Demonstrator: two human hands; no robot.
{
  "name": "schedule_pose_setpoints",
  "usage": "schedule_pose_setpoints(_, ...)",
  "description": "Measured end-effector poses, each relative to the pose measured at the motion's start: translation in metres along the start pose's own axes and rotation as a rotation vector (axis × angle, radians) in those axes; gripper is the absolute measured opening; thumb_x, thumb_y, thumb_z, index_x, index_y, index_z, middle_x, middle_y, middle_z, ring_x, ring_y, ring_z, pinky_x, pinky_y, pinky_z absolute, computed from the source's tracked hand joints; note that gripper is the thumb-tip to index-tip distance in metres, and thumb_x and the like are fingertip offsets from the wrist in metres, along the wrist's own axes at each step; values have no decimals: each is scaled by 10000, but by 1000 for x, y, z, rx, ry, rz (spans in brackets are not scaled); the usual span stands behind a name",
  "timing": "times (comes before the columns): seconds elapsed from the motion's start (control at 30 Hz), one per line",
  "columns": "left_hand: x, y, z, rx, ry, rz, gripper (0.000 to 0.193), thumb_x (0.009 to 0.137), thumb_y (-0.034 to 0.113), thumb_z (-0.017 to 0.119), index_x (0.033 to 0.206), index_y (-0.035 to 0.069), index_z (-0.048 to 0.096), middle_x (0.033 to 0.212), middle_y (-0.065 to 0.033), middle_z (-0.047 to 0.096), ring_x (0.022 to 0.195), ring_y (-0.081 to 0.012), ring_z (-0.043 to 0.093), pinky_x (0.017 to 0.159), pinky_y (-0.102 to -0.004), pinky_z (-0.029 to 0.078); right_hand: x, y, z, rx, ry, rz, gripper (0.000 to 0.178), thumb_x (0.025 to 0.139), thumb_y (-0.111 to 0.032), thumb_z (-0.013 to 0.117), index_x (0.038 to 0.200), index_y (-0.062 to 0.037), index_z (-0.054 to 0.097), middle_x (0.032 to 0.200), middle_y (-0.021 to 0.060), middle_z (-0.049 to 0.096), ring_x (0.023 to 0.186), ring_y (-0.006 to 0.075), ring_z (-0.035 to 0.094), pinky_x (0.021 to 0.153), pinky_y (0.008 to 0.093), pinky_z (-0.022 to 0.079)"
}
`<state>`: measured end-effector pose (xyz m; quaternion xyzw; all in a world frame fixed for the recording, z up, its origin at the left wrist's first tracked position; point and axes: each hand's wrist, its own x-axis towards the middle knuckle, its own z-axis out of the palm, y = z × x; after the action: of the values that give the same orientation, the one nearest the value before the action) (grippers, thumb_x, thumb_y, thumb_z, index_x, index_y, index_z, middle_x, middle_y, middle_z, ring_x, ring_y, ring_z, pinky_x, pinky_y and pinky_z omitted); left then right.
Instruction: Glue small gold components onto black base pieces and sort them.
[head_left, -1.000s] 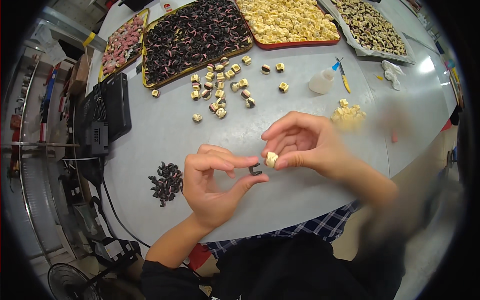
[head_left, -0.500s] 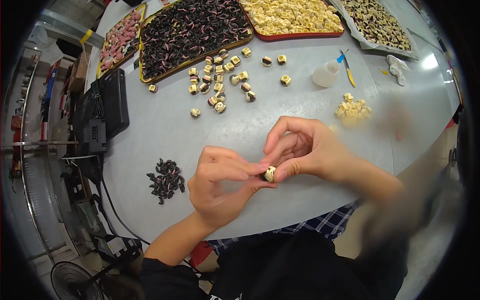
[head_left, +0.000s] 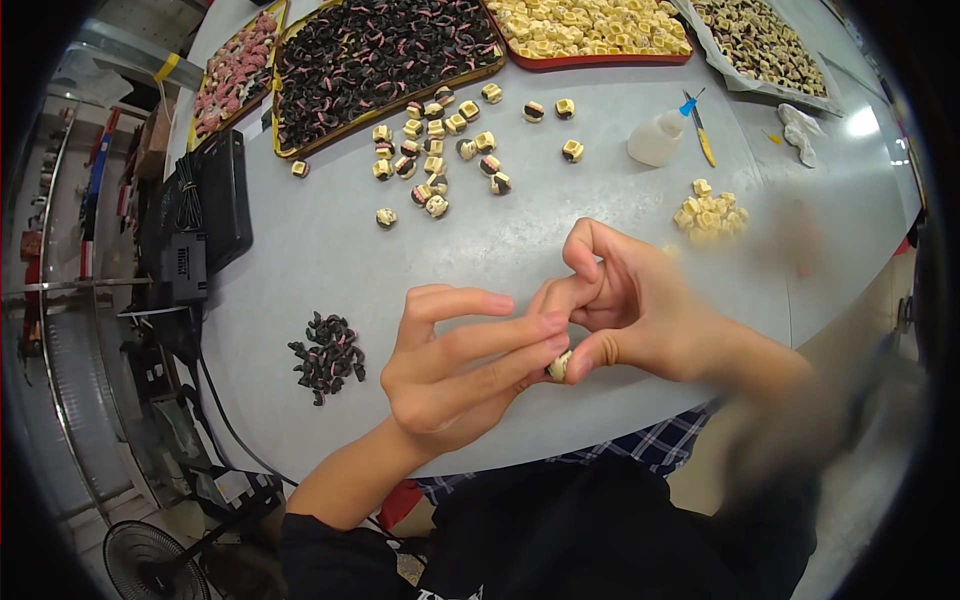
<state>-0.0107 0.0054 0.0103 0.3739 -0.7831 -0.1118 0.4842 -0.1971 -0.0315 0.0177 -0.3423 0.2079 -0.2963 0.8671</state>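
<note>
Near the table's front edge, both my hands pinch one small cream-and-black moulded piece (head_left: 560, 366). My right hand (head_left: 645, 315) has thumb and fingers closed at its right side, the other fingers curled. Meeting it from the left, my left hand (head_left: 455, 360) presses long fingers over the piece and hides part of it. Left of my hands lies a heap of small black curved pieces with pink bits (head_left: 328, 357). A heap of small cream pieces (head_left: 710, 212) lies beyond my right hand. Several joined cream-and-black pieces (head_left: 434, 146) stand farther back on the grey table (head_left: 540, 210).
Along the back are a tray of black pieces (head_left: 290, 135), a red tray of cream pieces (head_left: 600, 62), a pink-filled tray (head_left: 200, 130) and a paper-lined tray (head_left: 740, 92). A squeeze bottle (head_left: 655, 142), yellow-handled craft tool (head_left: 708, 148), crumpled tissue (head_left: 800, 135) and black device (head_left: 225, 195) also stand about.
The pinched piece has moved slightly right and toward me, with both hands round it. My left fingers have stretched farther over it, covering more of it.
</note>
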Motion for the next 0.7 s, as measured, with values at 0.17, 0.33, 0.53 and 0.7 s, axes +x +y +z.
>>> schedule_pose_setpoints(0.17, -3, -2, -3, -15, -96, 79, 239, 582, 32, 749, 810, 84, 701, 905, 4, 670, 877, -197, 528, 626, -313, 374, 0, 4, 1, -39, -49, -35, 524, 684, 158, 670, 892, -103, 266, 865, 136, 562, 854, 183, 558, 714, 277, 480)
schedule_pose_setpoints(0.33, -2, -2, -2, -35, -103, 107, 263, 577, 3, 737, 826, 77, 697, 881, -4, 675, 849, -193, 541, 620, -314, 366, -2, 7, 0, -56, -49, -51, 530, 677, 152, 681, 891, -101, 267, 864, 126, 560, 838, 166, 548, 714, 267, 472)
schedule_pose_setpoints(0.53, 2, 2, -4, 7, -81, 21, 311, 568, -27, 729, 866, 55, 691, 904, -26, 675, 859, -205, 564, 653, -330, 418, 5, 4, -1, -115, -32, -98, 474, 705, 130, 670, 877, -94, 290, 896, 119, 562, 847, 157, 552, 738, 254, 470)
schedule_pose_setpoints(0.7, 14, -20, -20, 196, -86, -98, 324, 617, -17, 699, 936, 36, 674, 1008, -66, 651, 866, -232, 592, 716, -322, 462, 17, 2, -11, -501, 167, -352, 256, 780, 88, 602, 914, -24, 415, 1025, 163, 574, 884, 149, 572, 781, 260, 477)
